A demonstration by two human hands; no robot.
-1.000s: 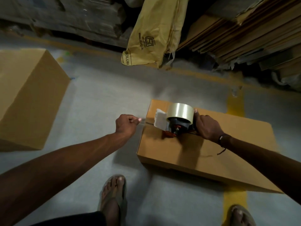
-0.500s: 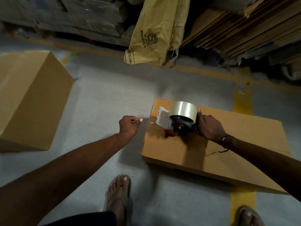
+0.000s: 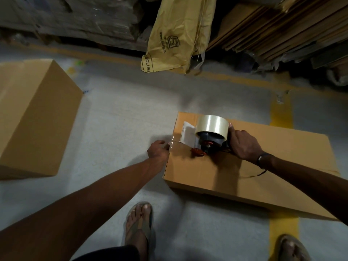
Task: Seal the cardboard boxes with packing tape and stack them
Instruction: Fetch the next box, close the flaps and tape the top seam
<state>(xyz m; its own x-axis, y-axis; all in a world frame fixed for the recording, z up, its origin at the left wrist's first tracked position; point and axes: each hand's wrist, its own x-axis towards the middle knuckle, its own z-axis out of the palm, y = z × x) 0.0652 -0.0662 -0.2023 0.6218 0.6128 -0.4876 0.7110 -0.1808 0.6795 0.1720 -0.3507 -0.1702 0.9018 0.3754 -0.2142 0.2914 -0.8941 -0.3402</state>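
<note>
A flat brown cardboard box lies on the floor in front of me. On its left end stands a tape dispenser with a roll of clear tape, and my right hand grips its handle. A short strip of clear tape runs from the dispenser to the box's left edge. My left hand presses the tape end against that edge and side. A second, taller brown box stands at the left, apart from both hands.
A yellow printed sack leans against the back stock. Flattened cardboard sheets are stacked at the back right, wrapped goods at the back left. Yellow floor lines cross the grey floor. My sandalled feet stand near the box.
My left hand, which held the tape end out in the air left of the box, has moved right and down onto the box's left edge. The dispenser and right hand have stayed put.
</note>
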